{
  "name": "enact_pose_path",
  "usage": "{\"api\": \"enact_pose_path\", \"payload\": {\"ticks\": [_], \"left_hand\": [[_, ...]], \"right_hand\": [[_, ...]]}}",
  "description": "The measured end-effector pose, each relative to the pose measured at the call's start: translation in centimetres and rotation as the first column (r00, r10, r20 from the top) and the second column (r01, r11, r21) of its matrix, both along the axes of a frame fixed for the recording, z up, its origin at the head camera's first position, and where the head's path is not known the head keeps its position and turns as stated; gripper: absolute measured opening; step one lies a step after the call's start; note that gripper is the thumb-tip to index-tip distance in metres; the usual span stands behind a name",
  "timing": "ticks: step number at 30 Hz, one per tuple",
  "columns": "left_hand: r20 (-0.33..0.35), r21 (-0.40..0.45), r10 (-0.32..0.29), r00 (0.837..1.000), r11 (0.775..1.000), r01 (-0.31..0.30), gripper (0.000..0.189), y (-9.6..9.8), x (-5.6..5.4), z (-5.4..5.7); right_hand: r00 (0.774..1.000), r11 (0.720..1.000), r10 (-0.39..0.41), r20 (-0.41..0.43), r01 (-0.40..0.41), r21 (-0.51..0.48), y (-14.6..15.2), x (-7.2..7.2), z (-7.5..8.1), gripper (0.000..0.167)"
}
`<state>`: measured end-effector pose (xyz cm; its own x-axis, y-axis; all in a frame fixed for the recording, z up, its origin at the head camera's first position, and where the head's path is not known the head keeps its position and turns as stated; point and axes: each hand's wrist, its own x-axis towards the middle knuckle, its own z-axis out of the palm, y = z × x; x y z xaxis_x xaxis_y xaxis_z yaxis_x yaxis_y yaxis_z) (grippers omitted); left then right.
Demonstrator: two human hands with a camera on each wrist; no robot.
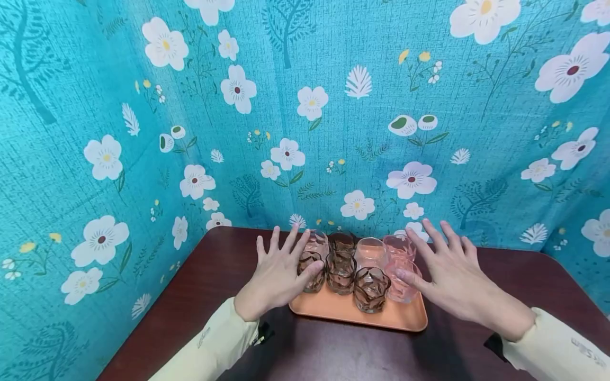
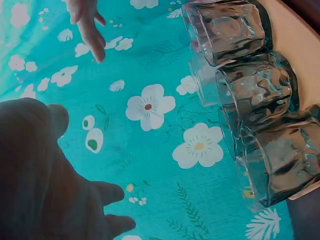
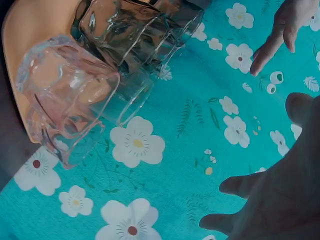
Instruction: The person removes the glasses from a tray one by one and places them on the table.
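Observation:
An orange tray (image 1: pixel 329 312) carries several glasses in two rough rows. Grey-brown glasses stand at the front, one (image 1: pixel 371 290) nearest the tray's front edge and another (image 1: pixel 340 272) left of it. Toward the right are pink glasses (image 1: pixel 404 280), and a clear glass (image 1: pixel 370 252) sits behind. My left hand (image 1: pixel 278 272) hovers with fingers spread at the tray's left side, its thumb overlapping a brown glass in the head view. On the right side my right hand (image 1: pixel 457 275) is likewise spread, its thumb across a pink glass in that view. Both wrist views show the hands apart from the glasses.
The tray lies on a dark reddish-brown table (image 1: pixel 190 312). Behind and to the left hangs a turquoise flowered cloth (image 1: pixel 329 148), close to the table's back edge. Pale yellow sleeves (image 1: pixel 214 338) cover both forearms.

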<state>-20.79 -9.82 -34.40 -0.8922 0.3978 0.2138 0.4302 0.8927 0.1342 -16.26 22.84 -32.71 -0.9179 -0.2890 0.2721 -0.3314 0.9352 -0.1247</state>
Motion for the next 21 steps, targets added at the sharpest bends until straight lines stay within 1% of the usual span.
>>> {"api": "enact_pose_path", "payload": {"ticks": [1, 3, 5, 7, 9, 11, 13, 16, 17, 19, 21], "left_hand": [[0.000, 0.010, -0.003, 1.000, 1.000, 0.003, 0.077, -0.1, -0.3, -0.1], [-0.004, 0.038, -0.013, 1.000, 0.999, 0.013, 0.073, -0.4, -1.1, -0.6], [-0.012, 0.064, -0.019, 1.000, 0.998, 0.020, 0.069, -0.8, -2.3, -1.3], [-0.013, 0.105, -0.029, 1.000, 0.994, 0.030, 0.064, -1.4, -3.8, -2.2], [0.013, 0.156, -0.047, 0.999, 0.987, 0.044, 0.060, -1.9, -5.1, -3.2], [0.047, 0.207, -0.064, 0.997, 0.977, 0.053, 0.058, -2.5, -6.3, -4.2], [0.079, 0.257, -0.084, 0.993, 0.964, 0.061, 0.057, -3.0, -7.3, -5.1], [0.108, 0.320, -0.106, 0.989, 0.945, 0.066, 0.055, -3.6, -8.9, -6.1], [0.114, 0.342, -0.116, 0.987, 0.937, 0.070, 0.054, -3.8, -9.4, -6.4], [0.126, 0.391, -0.127, 0.984, 0.918, 0.068, 0.053, -4.0, -10.4, -7.0], [0.141, 0.439, -0.125, 0.982, 0.897, 0.052, 0.051, -4.1, -11.2, -7.5]], "right_hand": [[1.000, 1.000, -0.005, 0.007, 0.005, -0.009, 0.1, 0.0, 0.0, 0.083], [1.000, 0.999, -0.017, 0.019, 0.017, -0.030, 0.5, -0.2, -0.1, 0.083], [0.999, 0.997, -0.035, 0.041, 0.038, -0.066, 1.0, -0.4, -0.2, 0.084], [0.996, 0.993, -0.051, 0.077, 0.059, -0.103, 1.6, -0.7, -0.6, 0.085], [0.990, 0.987, -0.065, 0.124, 0.082, -0.140, 2.2, -1.0, -1.2, 0.086], [0.984, 0.980, -0.066, 0.163, 0.094, -0.176, 2.9, -1.2, -2.0, 0.086], [0.983, 0.973, -0.058, 0.177, 0.095, -0.211, 3.4, -1.3, -3.1, 0.083], [0.984, 0.958, -0.025, 0.178, 0.074, -0.277, 4.1, -1.3, -5.0, 0.072], [0.982, 0.951, -0.011, 0.190, 0.069, -0.301, 4.3, -1.3, -5.6, 0.066], [0.971, 0.937, 0.010, 0.240, 0.075, -0.341, 4.5, -1.2, -6.9, 0.057], [0.951, 0.923, 0.020, 0.310, 0.101, -0.371, 4.6, -1.2, -8.0, 0.048]]}}
